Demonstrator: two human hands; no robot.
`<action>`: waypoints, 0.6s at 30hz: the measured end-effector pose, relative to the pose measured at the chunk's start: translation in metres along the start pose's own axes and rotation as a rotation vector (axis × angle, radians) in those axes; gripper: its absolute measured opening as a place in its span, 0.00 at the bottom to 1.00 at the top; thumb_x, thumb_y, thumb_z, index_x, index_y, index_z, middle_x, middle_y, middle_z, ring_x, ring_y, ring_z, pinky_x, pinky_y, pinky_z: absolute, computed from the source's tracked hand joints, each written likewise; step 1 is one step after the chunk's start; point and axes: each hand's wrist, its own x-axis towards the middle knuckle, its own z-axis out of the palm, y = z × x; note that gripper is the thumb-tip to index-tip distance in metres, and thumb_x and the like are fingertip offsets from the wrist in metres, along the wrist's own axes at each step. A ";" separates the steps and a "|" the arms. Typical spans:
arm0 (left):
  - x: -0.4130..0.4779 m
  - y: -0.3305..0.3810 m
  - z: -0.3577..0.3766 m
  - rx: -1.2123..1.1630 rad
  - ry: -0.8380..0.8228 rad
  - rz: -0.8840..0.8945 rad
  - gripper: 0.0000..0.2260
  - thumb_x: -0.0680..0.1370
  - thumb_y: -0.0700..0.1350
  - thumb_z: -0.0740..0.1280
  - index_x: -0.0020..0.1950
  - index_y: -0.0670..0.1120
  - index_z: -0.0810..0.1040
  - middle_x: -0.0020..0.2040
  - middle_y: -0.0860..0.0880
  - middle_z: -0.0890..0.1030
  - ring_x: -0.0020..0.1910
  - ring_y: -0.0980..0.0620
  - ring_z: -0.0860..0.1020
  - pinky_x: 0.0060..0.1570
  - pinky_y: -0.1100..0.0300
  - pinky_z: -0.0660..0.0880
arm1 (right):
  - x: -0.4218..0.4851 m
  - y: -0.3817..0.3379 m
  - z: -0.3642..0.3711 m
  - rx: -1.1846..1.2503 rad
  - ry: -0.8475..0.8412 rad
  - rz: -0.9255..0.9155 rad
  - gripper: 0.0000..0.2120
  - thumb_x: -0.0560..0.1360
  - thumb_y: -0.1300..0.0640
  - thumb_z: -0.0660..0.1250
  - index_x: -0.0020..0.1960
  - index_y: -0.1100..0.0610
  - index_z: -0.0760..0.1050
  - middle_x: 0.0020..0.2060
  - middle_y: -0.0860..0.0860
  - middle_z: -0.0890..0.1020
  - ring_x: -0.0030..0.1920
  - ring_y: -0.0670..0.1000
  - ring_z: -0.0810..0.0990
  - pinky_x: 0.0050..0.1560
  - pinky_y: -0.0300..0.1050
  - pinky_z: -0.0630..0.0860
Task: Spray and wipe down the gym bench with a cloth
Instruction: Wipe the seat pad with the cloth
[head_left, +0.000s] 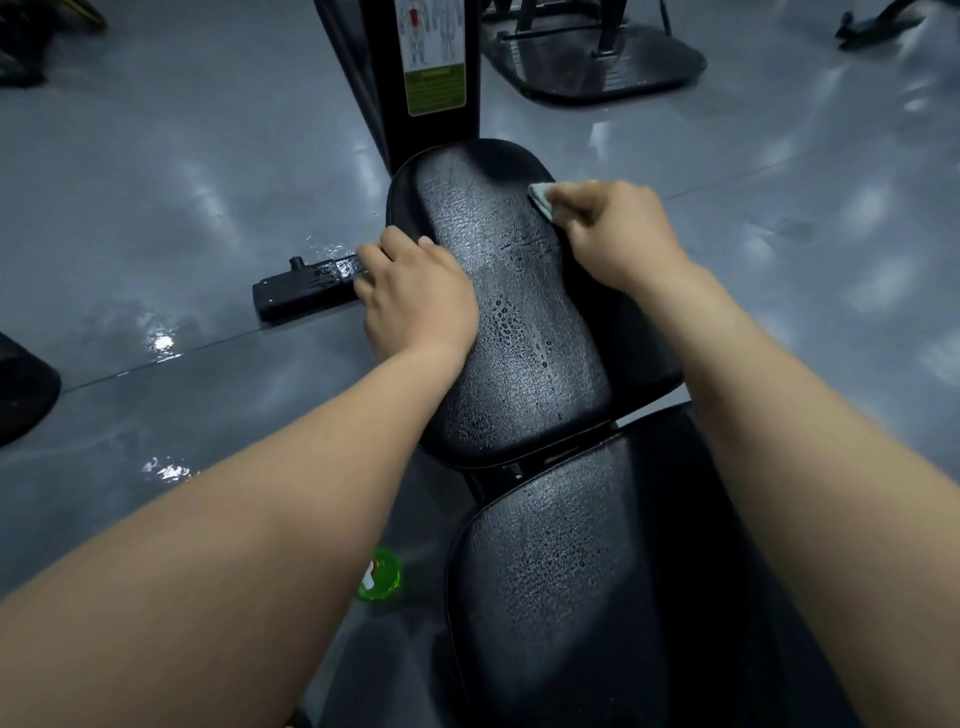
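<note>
black bench pad (519, 332), beaded wet, textured

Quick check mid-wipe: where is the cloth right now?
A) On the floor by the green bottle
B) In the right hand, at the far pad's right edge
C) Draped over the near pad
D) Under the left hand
B: the right hand pinches the cloth against the right edge of the far pad, while the left hand rests on the pad's left edge with no cloth.
</note>
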 end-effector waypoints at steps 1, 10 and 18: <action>0.000 0.001 0.000 0.005 0.001 -0.002 0.18 0.85 0.52 0.53 0.67 0.42 0.69 0.69 0.40 0.69 0.66 0.35 0.70 0.58 0.44 0.71 | 0.009 -0.001 0.002 0.016 -0.005 0.018 0.16 0.81 0.55 0.64 0.68 0.48 0.79 0.62 0.54 0.83 0.66 0.56 0.78 0.64 0.43 0.71; -0.001 0.002 -0.003 -0.001 0.010 -0.008 0.17 0.85 0.52 0.53 0.68 0.43 0.70 0.69 0.41 0.69 0.67 0.36 0.70 0.58 0.45 0.71 | 0.031 -0.005 0.001 0.039 -0.047 0.042 0.18 0.82 0.55 0.61 0.71 0.46 0.76 0.66 0.53 0.80 0.69 0.57 0.75 0.67 0.44 0.69; -0.001 0.001 -0.003 -0.016 0.004 -0.022 0.18 0.85 0.52 0.53 0.69 0.43 0.70 0.70 0.41 0.69 0.68 0.36 0.69 0.59 0.44 0.71 | -0.048 0.026 -0.023 0.018 -0.041 0.106 0.16 0.79 0.60 0.65 0.64 0.49 0.82 0.61 0.50 0.84 0.66 0.53 0.78 0.63 0.38 0.69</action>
